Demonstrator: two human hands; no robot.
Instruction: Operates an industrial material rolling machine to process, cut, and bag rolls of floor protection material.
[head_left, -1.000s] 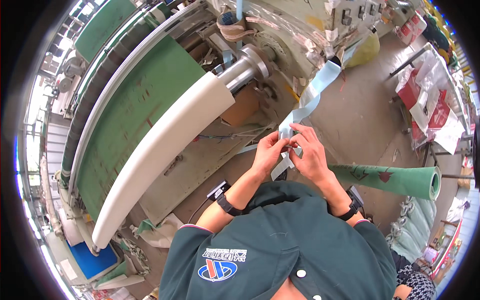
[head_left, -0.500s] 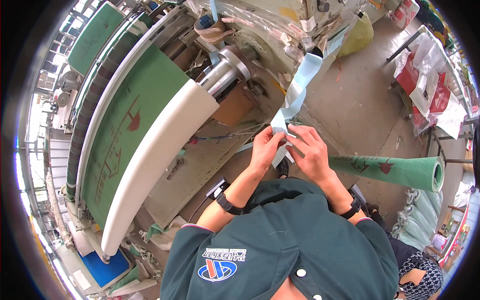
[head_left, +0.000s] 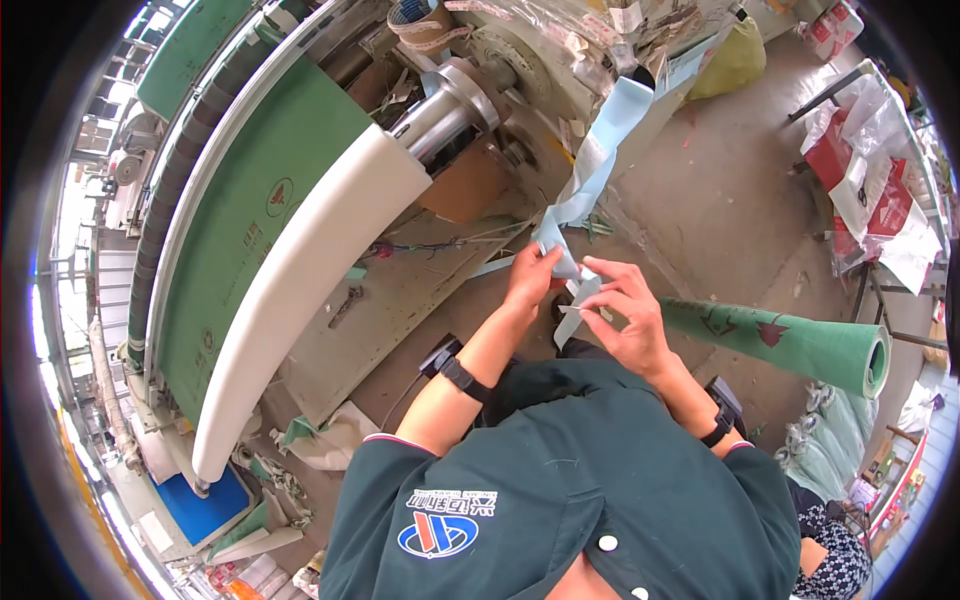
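A long pale blue strip (head_left: 592, 165) hangs in a twisted run from the upper middle of the head view down to my hands. My left hand (head_left: 532, 278) pinches the strip near its lower part, thumb against fingers. Beside it, my right hand (head_left: 630, 315) has thumb and fingers closed on a small pale piece at the strip's lower end (head_left: 572, 325). Whether that piece is still joined to the strip I cannot tell. Both hands are in front of my chest, a short way apart.
To the left, a machine carries a green printed sheet (head_left: 250, 190) and a thick white roll (head_left: 300, 270) on a metal shaft (head_left: 440, 115). A rolled green sheet (head_left: 790, 340) lies at right, near wrapped bundles (head_left: 825, 430). Another person (head_left: 835, 550) shows at lower right.
My hands have moved slightly apart, the right one lower and to the right with the strip's end. The green sheet's printed marks on the machine have shifted.
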